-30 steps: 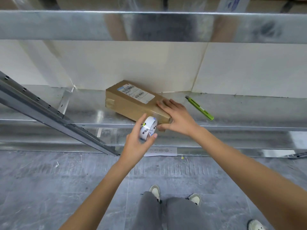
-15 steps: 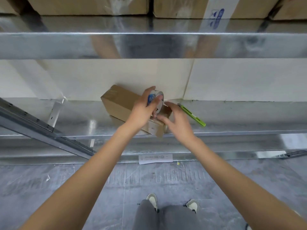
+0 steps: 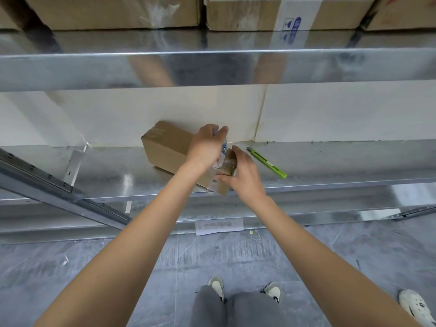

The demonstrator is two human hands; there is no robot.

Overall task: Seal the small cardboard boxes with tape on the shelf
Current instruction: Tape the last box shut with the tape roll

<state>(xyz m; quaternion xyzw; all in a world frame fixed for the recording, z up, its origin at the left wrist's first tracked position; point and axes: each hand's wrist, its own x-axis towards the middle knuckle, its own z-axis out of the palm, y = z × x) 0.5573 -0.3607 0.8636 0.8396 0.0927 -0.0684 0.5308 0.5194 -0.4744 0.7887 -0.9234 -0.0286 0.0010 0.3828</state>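
A small brown cardboard box [image 3: 168, 147] lies at an angle on the metal shelf [image 3: 330, 161], its near end overhanging the front edge. My left hand [image 3: 206, 145] grips a roll of clear tape [image 3: 223, 149] with blue print, held upright over the box's near end. A stretch of clear tape runs from the roll down over that end. My right hand [image 3: 243, 175] curls round the near end of the box, thumb on the taped face.
A green utility knife [image 3: 267, 162] lies on the shelf just right of my right hand. Large cardboard boxes [image 3: 118, 10] stand on the shelf above. A slanted metal rail [image 3: 59, 187] crosses at the left. A paper label [image 3: 219, 226] lies on the floor.
My left hand carried the tape roll from in front of the shelf up onto the box's top. My right hand shifted from lying flat on the box to gripping its near end.
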